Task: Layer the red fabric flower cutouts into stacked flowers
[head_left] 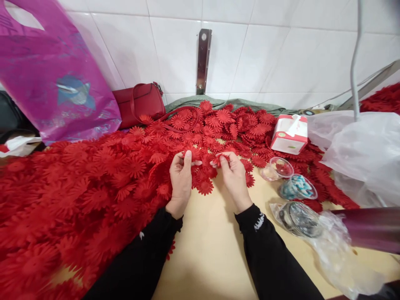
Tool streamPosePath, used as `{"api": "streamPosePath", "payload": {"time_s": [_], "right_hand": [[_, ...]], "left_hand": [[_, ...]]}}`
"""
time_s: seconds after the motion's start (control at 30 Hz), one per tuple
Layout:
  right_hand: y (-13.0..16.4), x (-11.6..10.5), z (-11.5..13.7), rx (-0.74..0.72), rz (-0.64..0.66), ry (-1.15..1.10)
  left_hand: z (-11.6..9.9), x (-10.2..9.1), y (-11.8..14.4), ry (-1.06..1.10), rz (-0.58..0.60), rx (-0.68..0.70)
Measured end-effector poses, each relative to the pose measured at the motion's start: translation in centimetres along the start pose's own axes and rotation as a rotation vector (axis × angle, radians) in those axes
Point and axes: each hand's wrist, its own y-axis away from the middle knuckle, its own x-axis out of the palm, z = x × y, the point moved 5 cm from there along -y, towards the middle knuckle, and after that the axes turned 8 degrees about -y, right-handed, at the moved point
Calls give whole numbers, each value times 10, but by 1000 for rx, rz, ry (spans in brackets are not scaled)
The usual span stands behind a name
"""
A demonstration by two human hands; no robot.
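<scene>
My left hand (181,177) is closed in a pinch, thumb up, on a red petal piece that shows in part between the fingers. Opposite it, my right hand (233,175) pinches another bit of red petal piece (218,160) between thumb and fingers. Whether the two bits belong to one flower I cannot tell. Just beyond and below the fingertips lie loose red fabric flowers (204,186) with narrow petals. A deep heap of the same flowers (93,196) spreads to the left of my left hand.
On the right stand a tissue box (289,135), a clear cup (278,168), a cup with blue-white stuff (298,187), a dark-filled jar (300,218) and a purple cylinder (368,229). A red handbag (139,104) and purple bag (62,75) stand at the back left, before the tiled wall (175,50).
</scene>
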Motion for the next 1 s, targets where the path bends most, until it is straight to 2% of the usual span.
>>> {"api": "streamPosePath", "payload": {"time_s": [0.07, 0.13, 0.27, 0.4, 0.5, 0.63, 0.77, 0.87, 1.0], "right_hand": [[5, 8, 4, -39, 105, 124], [8, 14, 4, -43, 183, 148], [8, 14, 4, -71, 192, 213], [7, 18, 10, -201, 287, 369], [7, 15, 17, -246, 220, 374], [7, 10, 26, -246, 132, 292], [7, 8, 28, -241, 98, 246], [7, 8, 26, -247, 70, 205], [7, 10, 23, -234, 97, 186]], "left_hand": [[4, -1, -2, 23, -5, -20], [7, -3, -3, 45, -12, -40], [11, -4, -5, 96, -8, -61], [9, -1, -4, 156, -3, -98], [6, 2, -1, 170, 29, -102], [1, 8, 4, 77, 138, -82], [-4, 8, 7, -58, 188, -45], [-5, 9, 8, -79, 201, -29], [-4, 13, 10, -74, 316, -10]]}}
